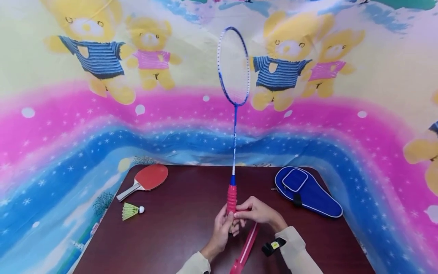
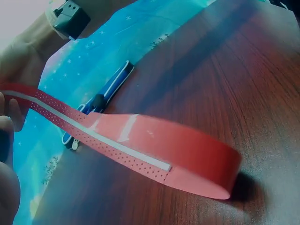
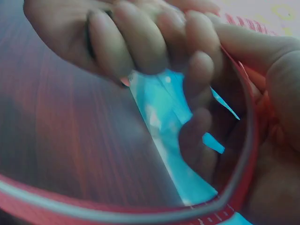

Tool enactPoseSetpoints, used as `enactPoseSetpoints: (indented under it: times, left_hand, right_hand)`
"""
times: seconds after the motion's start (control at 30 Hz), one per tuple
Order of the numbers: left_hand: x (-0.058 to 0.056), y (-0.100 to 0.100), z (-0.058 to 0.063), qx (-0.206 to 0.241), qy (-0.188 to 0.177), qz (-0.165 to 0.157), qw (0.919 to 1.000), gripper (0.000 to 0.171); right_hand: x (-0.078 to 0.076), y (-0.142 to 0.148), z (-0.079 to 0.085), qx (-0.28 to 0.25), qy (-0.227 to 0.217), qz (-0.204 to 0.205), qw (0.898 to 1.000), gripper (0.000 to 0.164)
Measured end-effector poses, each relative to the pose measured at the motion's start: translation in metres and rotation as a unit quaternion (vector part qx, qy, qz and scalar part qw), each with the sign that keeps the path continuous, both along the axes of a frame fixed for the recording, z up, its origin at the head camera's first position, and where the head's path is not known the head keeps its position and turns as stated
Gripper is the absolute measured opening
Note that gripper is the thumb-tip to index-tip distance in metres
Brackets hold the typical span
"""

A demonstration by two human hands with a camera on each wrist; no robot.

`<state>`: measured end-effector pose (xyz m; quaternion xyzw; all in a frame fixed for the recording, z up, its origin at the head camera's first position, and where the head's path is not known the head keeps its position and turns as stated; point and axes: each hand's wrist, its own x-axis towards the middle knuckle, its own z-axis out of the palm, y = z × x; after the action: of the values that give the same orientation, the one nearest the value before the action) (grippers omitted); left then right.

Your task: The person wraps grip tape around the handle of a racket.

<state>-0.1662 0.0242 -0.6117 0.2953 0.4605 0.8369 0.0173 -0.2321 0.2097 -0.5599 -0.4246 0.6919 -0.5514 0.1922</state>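
Note:
A blue and white badminton racket (image 1: 234,140) stands upright over the table, head up. My left hand (image 1: 220,229) holds it by the lower handle, fingers curled round. Red perforated grip tape (image 1: 249,243) is wound in ridged turns on the upper handle, and its loose length hangs down to the right. Just beside the handle, my right hand (image 1: 259,210) pinches this tape between thumb and fingers. In the left wrist view the loose tape (image 2: 201,145) loops near the tabletop, a pale strip along its inner face. Fingers hide the handle's bottom.
On the brown table (image 1: 184,213), a red table tennis paddle (image 1: 154,177) and a yellow-green shuttlecock (image 1: 130,211) lie at left. A blue paddle case (image 1: 315,196) lies at back right. Behind the table hangs a bear-printed cloth (image 1: 191,102).

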Motion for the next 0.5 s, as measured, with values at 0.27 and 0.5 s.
enactPoseSetpoints:
  times: [0.27, 0.5]
  left_hand:
    - [0.0028, 0.0021, -0.0016, 0.020, -0.033, -0.023, 0.9990, 0.035]
    - [-0.0008, -0.0028, 0.0041, -0.104, 0.017, 0.119, 0.9872, 0.035]
  right_hand:
    - [0.0006, 0.0027, 0.0009, 0.025, -0.002, -0.005, 1.000, 0.018]
    - [0.0059, -0.0012, -0.0003, -0.015, 0.010, -0.045, 0.999, 0.018]
